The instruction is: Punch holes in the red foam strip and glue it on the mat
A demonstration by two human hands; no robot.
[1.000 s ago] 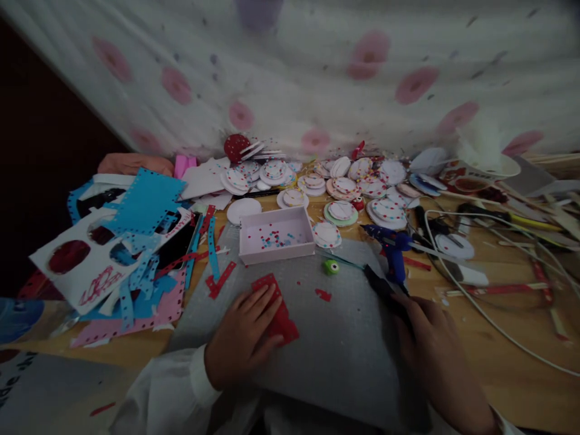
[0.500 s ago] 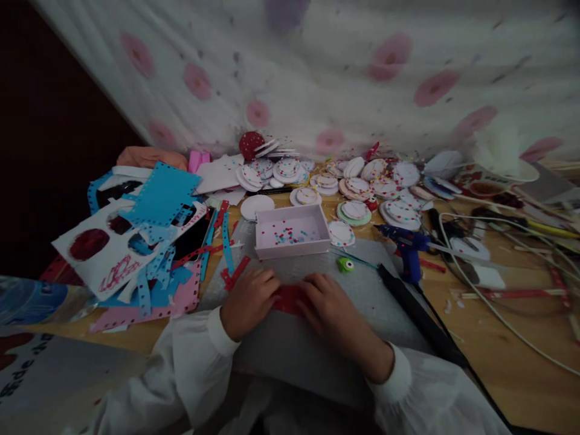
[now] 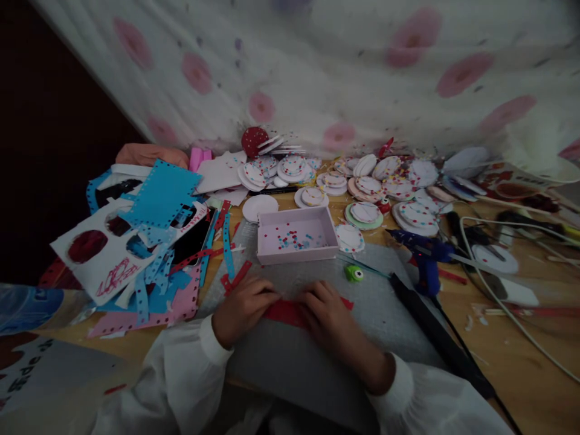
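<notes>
Fingers of two hands (left (image 3: 242, 308), right (image 3: 327, 314)) apparently pinch one red paper piece (image 3: 283, 312).

Home craft table (image 3: 521, 368): paper scraps (image 3: 149, 241), glue gun (image 3: 423, 257)

matt red paper (image 3: 285, 312); wooden table (image 3: 521, 368)

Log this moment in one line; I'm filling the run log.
left hand: on flat red paper piece | right hand: on same piece | surface: grey mat | beyond: shallow pink box
</notes>
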